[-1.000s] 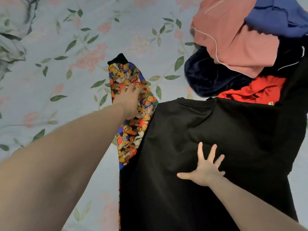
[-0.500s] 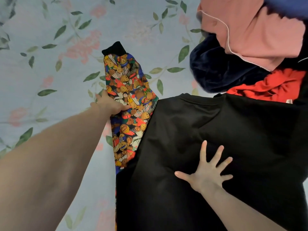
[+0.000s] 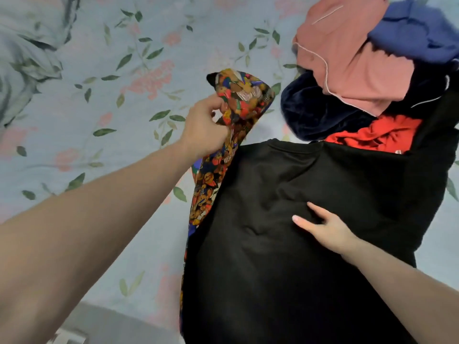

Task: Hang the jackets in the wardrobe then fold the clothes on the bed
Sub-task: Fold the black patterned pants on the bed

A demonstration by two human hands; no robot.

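Observation:
A black top [image 3: 298, 244] lies flat on the floral bed sheet [image 3: 99, 120]. Its left sleeve [image 3: 241, 100] has a bright bear print and a black cuff. My left hand [image 3: 206, 127] grips that sleeve near its middle and holds it lifted off the sheet, bent over toward the black body. On the black fabric near the chest rests my right hand [image 3: 325, 227], fingers partly curled and pressing down.
A pile of unfolded clothes sits at the upper right: a pink garment [image 3: 347, 58], a blue one [image 3: 417, 33], a dark navy one [image 3: 313, 112] and a red one [image 3: 377, 137]. Rumpled bedding [image 3: 22, 58] lies at the upper left. The bed's near edge [image 3: 111, 326] shows bottom left.
My left hand has gone from lying on the printed sleeve to gripping it and lifting it up and rightward. My right hand's spread fingers have drawn together on the black fabric.

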